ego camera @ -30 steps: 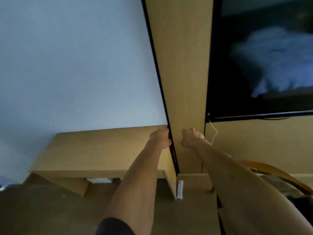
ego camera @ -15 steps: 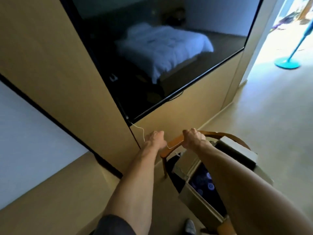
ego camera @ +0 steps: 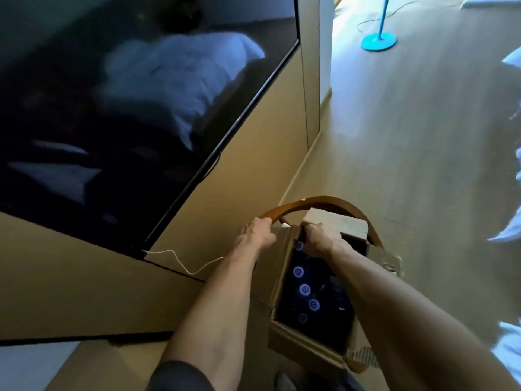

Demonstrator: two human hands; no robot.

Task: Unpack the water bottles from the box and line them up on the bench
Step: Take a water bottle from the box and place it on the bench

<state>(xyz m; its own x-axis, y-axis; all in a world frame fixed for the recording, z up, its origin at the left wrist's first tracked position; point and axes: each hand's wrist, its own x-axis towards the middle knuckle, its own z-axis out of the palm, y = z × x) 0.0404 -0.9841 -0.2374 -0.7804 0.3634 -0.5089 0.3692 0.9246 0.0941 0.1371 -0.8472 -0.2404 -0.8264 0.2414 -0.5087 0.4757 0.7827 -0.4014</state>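
Bare-skinned and curled, the right hand [ego camera: 321, 240] reaches into the far end of the open brown cardboard box [ego camera: 279, 280], its fingers bent down among the dark contents there; what they close on is hidden, so I cannot tell whether it grips a bottle. The left hand [ego camera: 257, 235] grasps the curved brown wooden chair rail [ego camera: 324, 201] just beside the box's left far corner, fingers wrapped over the rail. Both forearms stretch forward from the bottom of the view, and a dark sleeve edge [ego camera: 180, 375] shows on the left arm. Inside the box stand the dark water bottles with round blue caps [ego camera: 304, 289], packed upright in a row along the left wall, all of them in the box. One pale flap [ego camera: 335, 223] of the box folds up at the far end, just past the right hand, and another flap [ego camera: 384, 258] hangs out to the right. The box appears to sit within the arc of the chair rail. To the left rises a tan wooden wall panel [ego camera: 253, 153] carrying a large black television screen [ego camera: 112, 108] that reflects a white bed. A thin white cable [ego camera: 180, 259] trails from the screen's lower corner toward the left forearm. Pale wood-look floor [ego camera: 408, 136] spreads to the right, with a blue round stand base [ego camera: 379, 42] far off at the top.
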